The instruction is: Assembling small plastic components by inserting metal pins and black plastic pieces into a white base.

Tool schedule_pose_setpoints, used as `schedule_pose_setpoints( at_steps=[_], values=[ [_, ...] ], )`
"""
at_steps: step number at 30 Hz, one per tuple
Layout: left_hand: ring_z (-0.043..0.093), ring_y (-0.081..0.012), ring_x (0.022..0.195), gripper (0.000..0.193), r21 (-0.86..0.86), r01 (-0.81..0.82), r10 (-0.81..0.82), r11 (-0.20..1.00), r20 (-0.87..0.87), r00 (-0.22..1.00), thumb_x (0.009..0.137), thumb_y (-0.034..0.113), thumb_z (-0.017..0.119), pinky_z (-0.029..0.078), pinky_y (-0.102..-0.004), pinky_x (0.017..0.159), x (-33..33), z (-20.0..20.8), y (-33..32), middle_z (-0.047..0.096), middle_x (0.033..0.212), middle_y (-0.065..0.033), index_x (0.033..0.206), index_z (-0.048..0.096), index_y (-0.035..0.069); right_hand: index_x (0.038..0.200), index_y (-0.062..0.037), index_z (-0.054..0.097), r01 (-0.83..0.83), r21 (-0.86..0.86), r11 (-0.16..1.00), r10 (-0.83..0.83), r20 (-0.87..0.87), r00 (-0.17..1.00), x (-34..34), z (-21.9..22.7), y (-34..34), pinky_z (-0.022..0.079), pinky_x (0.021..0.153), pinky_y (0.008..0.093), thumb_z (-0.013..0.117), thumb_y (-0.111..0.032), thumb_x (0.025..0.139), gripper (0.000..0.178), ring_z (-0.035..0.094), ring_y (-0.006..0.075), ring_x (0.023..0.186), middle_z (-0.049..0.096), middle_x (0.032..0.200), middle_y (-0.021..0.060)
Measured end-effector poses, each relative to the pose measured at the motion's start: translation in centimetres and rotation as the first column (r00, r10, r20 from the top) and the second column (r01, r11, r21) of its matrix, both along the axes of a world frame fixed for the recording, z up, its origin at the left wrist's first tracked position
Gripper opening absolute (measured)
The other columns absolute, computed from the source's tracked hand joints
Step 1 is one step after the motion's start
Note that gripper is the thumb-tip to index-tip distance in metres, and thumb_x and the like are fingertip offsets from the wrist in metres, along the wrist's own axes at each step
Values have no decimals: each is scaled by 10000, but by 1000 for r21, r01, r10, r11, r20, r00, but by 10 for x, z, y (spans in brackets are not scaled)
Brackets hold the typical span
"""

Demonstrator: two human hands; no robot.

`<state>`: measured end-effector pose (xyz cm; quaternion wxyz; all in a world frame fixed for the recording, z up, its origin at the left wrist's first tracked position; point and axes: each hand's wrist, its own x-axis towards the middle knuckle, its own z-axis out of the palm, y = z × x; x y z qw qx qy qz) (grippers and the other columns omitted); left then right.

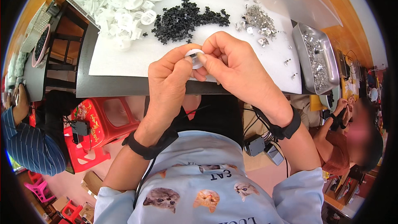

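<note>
Between both hands, just above the near edge of the white mat, is a small round white plastic part with a dark piece in its middle. My left hand pinches its left side between thumb and fingers. From the right, my right hand grips it too, thumb pressed on its face. Beyond the hands lies a pile of small black plastic pieces. Farther left is a large heap of white translucent round parts. Small shiny metal clips are scattered on the mat at the right.
A metal tray of metal pieces stands at the table's right end. Red plastic stools are below left. One person in a striped shirt sits left; another in a brown top works at right. Cables hang by my wrists.
</note>
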<state>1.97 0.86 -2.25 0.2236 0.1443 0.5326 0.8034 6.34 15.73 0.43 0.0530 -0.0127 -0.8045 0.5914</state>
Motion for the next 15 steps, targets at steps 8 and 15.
schedule_pose_setpoints(
  at_steps=[8, 15],
  values=[
    [585, -59, 713, 270, -48, -59, 57, 997, -43, 997, 917, 35, 460, 477, -203, 661, 4, 2, 2, 664, 831, -44, 1084, 655, -47, 846, 37, 524, 37, 58, 998, -40, 47, 998, 0, 5, -5, 495, 554, 302, 590, -133, 892, 187, 646, 191, 621, 645, 690, 150],
    [527, -28, 660, 284, -87, -89, 84, 992, -51, 995, 904, -12, 448, 430, -173, 599, 3, -1, 4, 646, 829, -32, 1106, 640, -68, 839, 44, 515, 78, 207, 975, -67, -60, 996, -1, 1, -10, 494, 565, 364, 597, -130, 877, 196, 644, 299, 629, 631, 710, 188]
  ],
)
